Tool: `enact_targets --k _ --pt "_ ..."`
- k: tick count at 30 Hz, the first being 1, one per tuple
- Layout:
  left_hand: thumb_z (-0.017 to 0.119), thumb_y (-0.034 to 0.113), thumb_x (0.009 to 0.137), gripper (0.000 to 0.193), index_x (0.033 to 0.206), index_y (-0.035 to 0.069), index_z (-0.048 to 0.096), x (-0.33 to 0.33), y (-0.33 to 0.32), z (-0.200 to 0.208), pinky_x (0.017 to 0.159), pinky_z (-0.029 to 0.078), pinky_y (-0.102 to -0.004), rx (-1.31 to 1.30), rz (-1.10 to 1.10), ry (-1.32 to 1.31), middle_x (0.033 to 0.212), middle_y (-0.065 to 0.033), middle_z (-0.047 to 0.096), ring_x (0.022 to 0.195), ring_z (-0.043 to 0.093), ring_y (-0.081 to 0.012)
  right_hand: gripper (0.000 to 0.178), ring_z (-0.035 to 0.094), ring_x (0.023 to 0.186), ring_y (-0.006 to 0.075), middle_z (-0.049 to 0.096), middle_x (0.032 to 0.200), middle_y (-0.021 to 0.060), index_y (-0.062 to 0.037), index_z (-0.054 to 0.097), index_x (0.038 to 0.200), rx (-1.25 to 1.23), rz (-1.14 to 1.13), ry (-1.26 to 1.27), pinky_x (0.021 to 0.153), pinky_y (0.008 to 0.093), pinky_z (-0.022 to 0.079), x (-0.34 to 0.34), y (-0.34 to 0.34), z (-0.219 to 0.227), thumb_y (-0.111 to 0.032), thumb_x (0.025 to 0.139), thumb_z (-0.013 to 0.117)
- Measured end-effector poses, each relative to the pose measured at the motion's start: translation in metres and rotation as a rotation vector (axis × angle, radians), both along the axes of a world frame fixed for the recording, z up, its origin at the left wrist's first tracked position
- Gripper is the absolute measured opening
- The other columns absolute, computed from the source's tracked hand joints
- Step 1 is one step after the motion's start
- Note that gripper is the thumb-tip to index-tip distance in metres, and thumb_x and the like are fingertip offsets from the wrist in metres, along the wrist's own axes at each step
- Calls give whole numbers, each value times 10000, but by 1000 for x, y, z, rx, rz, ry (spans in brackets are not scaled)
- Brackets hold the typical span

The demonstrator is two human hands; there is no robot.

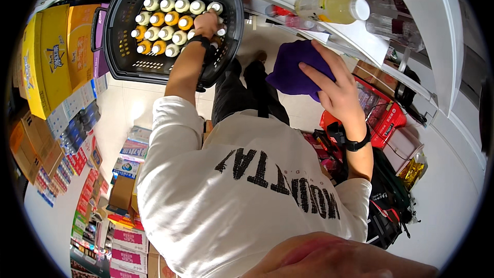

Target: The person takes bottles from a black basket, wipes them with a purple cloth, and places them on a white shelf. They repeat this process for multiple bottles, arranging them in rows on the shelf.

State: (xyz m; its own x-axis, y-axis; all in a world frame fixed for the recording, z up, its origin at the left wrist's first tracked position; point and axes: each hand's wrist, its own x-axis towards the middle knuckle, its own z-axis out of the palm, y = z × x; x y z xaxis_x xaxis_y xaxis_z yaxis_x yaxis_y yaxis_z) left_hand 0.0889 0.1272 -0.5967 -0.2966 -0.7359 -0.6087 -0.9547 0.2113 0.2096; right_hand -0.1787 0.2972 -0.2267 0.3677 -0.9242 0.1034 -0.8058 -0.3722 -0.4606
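Note:
A dark grey plastic basket (pixel 116 31) at the upper left holds several rows of small white-capped bottles (pixel 167 4), some pale yellow-green and some orange. My left hand (pixel 206 23) reaches down among those at the basket's right side. Its fingers are closed at a bottle's top, and the hand itself partly hides which one. On the right, my right hand (pixel 337 87) grips a folded purple cloth (pixel 298 68) beside the white shelf, with the fingers spread across its face. A black band circles each wrist.
The white shelf (pixel 360 38) at upper right carries large bottles of yellow drink (pixel 327 7). Yellow cartons (pixel 49 62) and stacked packs stand along the left. A red box (pixel 386 118) and a black bag (pixel 383 195) lie at right. Pale floor tiles (pixel 110 121) show between.

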Motion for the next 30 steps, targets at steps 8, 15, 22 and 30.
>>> enact_targets --k 8,15,22,30 --pt "805 482 802 631 1284 97 669 41 -11 76 922 574 -464 116 -119 -140 1149 -202 742 1097 710 -367 479 631 1219 384 584 1437 178 -154 776 1164 -44 53 -34 1010 441 549 -4 0 2 19 730 672" --pt "859 442 753 684 1127 -61 585 143 47 159 611 604 -355 -43 628 320 934 -218 739 656 729 -276 607 622 1218 361 561 1472 145 -171 698 1290 -214 237 -136 997 440 549 1 -20 -1 51 726 682" --pt "670 338 992 554 1337 -66 511 158 131 354 613 632 -271 -154 990 1338 1087 -199 717 681 727 -208 715 570 1312 370 549 1474 190 -25 561 1435 -136 312 -538 1101 421 471 35 -32 23 102 732 591" --pt "792 470 883 792 1433 33 427 -2 134 440 1017 530 -402 -107 470 1890 1337 -147 605 1214 637 -268 218 649 1022 152 697 1116 75 49 627 1201 -86 147 -1323 924 316 519 65 -35 74 -40 1004 642"
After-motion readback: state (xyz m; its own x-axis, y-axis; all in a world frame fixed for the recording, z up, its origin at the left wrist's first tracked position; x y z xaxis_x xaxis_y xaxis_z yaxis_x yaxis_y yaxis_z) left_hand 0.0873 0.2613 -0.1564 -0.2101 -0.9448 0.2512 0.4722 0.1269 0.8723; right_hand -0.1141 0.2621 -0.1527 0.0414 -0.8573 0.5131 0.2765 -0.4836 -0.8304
